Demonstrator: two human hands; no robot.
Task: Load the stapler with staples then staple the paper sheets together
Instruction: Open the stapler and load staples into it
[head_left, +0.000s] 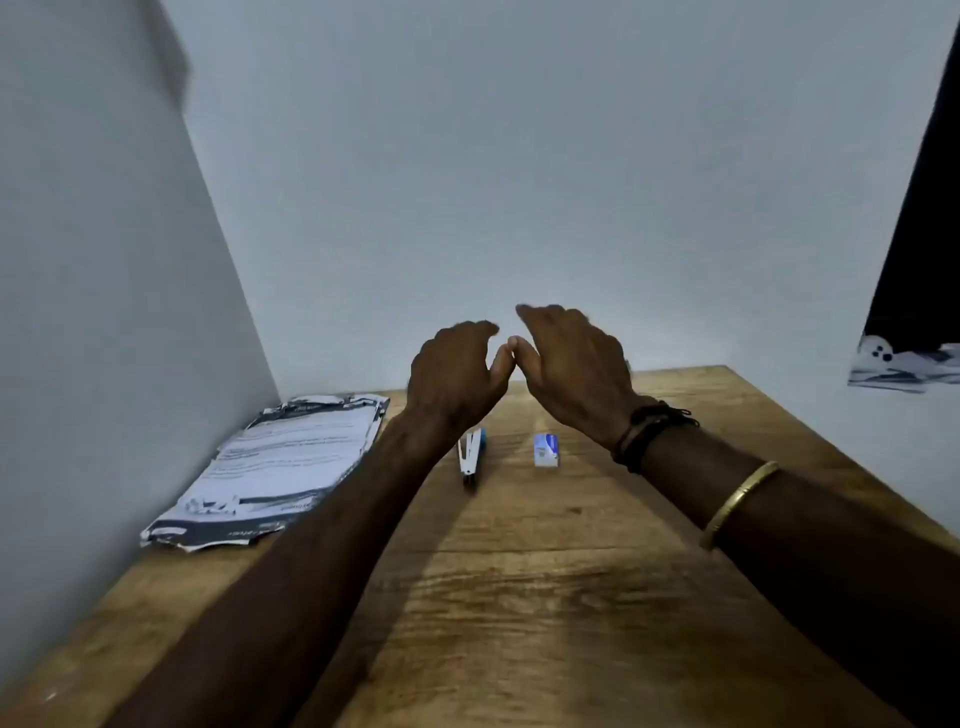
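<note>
A small blue and silver stapler (470, 457) lies on the wooden table (545, 597), partly under my left wrist. To its right sits a small white and blue staple box (545, 450). A stack of printed paper sheets (270, 467) rests at the table's left, against the wall. My left hand (454, 374) and my right hand (571, 358) are raised above the table's far end, palms down, thumbs touching each other. Neither hand holds anything, and both are above and beyond the stapler and box.
White walls close the table in at the left and the back. A dark curtain or door edge with a patterned cloth (904, 364) hangs at the far right. My right forearm wears a dark wristband and a gold bangle (737, 504).
</note>
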